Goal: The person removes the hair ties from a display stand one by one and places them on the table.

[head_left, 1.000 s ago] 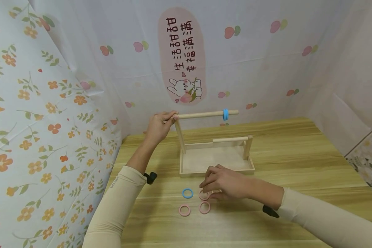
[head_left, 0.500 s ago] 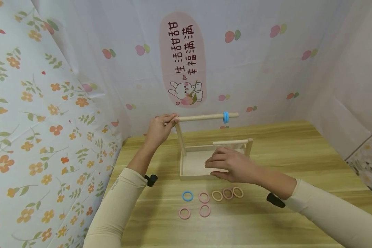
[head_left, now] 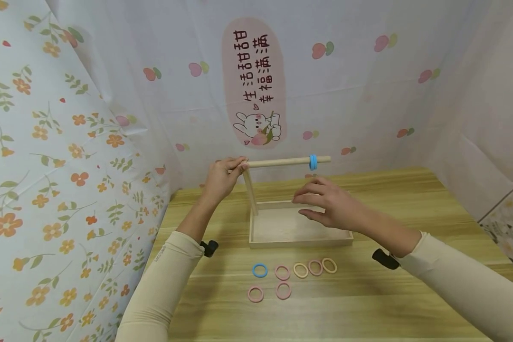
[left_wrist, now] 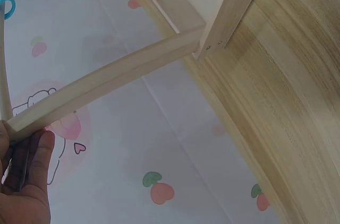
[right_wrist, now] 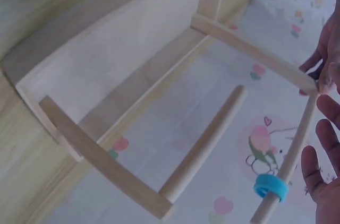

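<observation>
A wooden stand has a tray base (head_left: 299,244), a tall post (head_left: 251,192) on the left and a long rod (head_left: 278,162) at its top. My left hand (head_left: 221,179) grips the corner where post and rod meet, fingers and thumb around the wood. Two light blue rings (head_left: 313,162) hang on the rod near its free right end. Below them, my right hand (head_left: 331,204) hovers over the tray, fingers loosely bent and holding nothing. It hides the stand's shorter rod (right_wrist: 204,144) in the head view; the right wrist view shows that rod bare on its own post.
In front of the tray lie several flat rings on the wooden table (head_left: 367,304): a blue ring (head_left: 260,277), pink rings including a near one (head_left: 283,298), and yellow rings including one (head_left: 301,277) mid-row. A printed curtain (head_left: 359,109) hangs behind the stand.
My right hand has risen from the loose rings and moved away from me, over the tray toward the rod's free end. My left hand keeps its grip on the corner.
</observation>
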Demonstrator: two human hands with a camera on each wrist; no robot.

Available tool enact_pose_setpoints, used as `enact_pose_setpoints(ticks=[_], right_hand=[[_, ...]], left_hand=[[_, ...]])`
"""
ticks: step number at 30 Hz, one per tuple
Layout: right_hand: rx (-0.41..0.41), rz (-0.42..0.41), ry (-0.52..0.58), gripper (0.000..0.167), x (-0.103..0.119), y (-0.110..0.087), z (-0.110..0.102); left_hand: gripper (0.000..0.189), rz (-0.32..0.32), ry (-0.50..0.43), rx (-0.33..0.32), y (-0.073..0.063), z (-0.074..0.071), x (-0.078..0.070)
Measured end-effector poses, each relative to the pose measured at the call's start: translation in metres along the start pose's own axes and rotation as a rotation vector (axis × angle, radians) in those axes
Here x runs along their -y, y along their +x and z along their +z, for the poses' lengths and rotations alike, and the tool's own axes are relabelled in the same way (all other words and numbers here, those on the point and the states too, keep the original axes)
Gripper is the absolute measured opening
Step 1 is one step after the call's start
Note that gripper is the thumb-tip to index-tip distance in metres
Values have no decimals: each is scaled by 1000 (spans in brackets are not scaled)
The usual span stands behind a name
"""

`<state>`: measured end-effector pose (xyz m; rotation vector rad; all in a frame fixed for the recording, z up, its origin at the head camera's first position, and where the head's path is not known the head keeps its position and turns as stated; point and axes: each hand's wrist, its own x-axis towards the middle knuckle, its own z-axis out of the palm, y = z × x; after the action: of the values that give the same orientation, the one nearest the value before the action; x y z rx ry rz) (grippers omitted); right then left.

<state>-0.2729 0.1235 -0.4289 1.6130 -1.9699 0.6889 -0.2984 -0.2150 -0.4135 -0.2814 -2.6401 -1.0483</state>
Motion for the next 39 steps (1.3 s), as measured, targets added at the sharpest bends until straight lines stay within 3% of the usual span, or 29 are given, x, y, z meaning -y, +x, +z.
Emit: enact_pose_setpoints(ticks=[2, 5, 11, 15, 21, 27, 39], right_hand=[[-10, -2, 12, 21, -4, 1, -1], [-23, -6, 10, 33, -9, 2, -3], [-28, 28, -15, 27, -18, 3, -7], [-21, 55, -38, 41, -22, 1, -10], [-13, 58, -59, 26, -29, -1, -14], [-31, 80, -86, 51, -33, 0, -17], [-98, 109, -136, 52, -43, 1, -22]], left_hand=[[40, -1, 3, -1, 0, 0, 0], [40, -1, 9, -2, 0, 0, 1], [39, 4, 21, -5, 0, -1, 0], [39, 11, 25, -5, 0, -1, -2], [39, 8, 12, 0, 0, -1, -3], [39, 16, 20, -2, -1, -1, -2], [39, 21, 38, -10, 0, -1, -1]])
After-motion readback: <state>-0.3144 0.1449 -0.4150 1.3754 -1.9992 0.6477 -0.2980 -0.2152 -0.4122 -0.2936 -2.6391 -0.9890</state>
